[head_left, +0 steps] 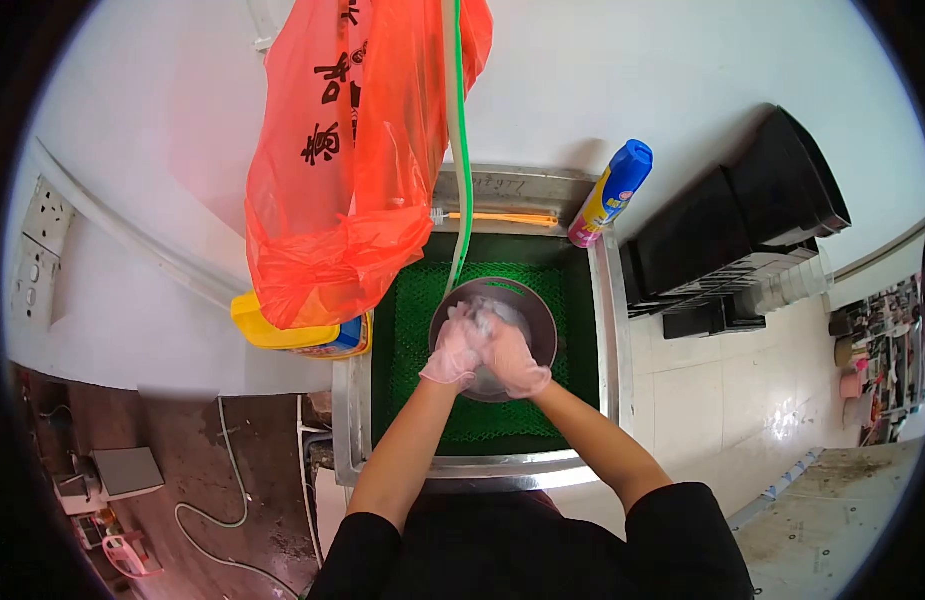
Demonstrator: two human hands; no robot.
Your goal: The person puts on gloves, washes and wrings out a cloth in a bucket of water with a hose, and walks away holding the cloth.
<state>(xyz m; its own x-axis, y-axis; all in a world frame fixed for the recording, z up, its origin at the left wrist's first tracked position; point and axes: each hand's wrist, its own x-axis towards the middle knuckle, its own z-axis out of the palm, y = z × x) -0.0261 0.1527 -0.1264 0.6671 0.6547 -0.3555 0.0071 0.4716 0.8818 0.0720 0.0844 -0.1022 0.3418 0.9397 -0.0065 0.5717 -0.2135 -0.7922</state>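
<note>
Both hands wear thin clear gloves and meet over a round grey-brown basin (548,350) in the sink (610,340). My left hand (458,350) is curled against my right hand (508,352), fingers together and slightly blurred. Something whitish shows between them, too unclear to name. Cloudy, whitish liquid lies in the basin below. Green mesh matting (412,320) lines the sink under the basin. A green hose (463,150) hangs down to the basin's upper left rim.
A red plastic bag (332,180) hangs at upper left above a yellow-lidded container (282,325). On the sink's back right corner stands a blue-capped can (610,195). An orange-handled brush (502,218) lies on the back ledge. Black bins (732,220) are at right.
</note>
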